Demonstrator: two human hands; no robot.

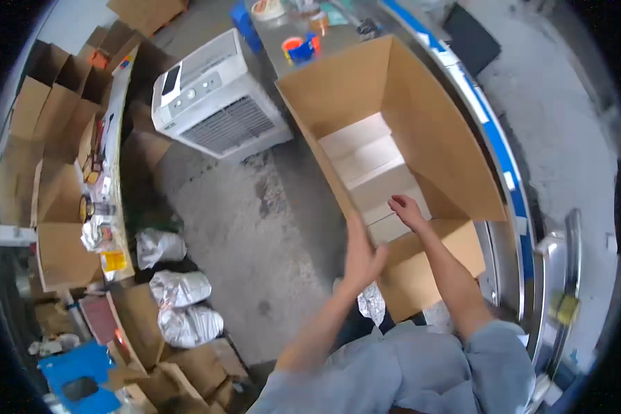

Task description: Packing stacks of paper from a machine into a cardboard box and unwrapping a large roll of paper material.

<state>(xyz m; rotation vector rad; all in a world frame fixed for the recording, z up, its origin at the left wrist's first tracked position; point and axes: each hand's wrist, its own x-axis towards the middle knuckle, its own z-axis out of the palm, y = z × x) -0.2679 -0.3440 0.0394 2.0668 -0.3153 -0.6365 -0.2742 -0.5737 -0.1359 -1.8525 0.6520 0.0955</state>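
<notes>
A large open cardboard box (448,124) stands before me, its long sides rising around a floor of pale flaps (372,160). Along the box's left wall lies my left hand (363,257), fingers stretched out and thumb apart; it holds nothing. My right hand (408,212) reaches in over the near end, above the pale floor. Its fingers are curled together, and nothing shows in them. The near cardboard flap (428,269) slopes toward my body beneath my right forearm.
A white air cooler (221,96) stands left of the box. Blue and orange tape rolls (299,50) lie on the grey table beyond. Silver bags (186,303) and cut cartons (200,369) sit at lower left. A metal rail (490,138) runs along the right.
</notes>
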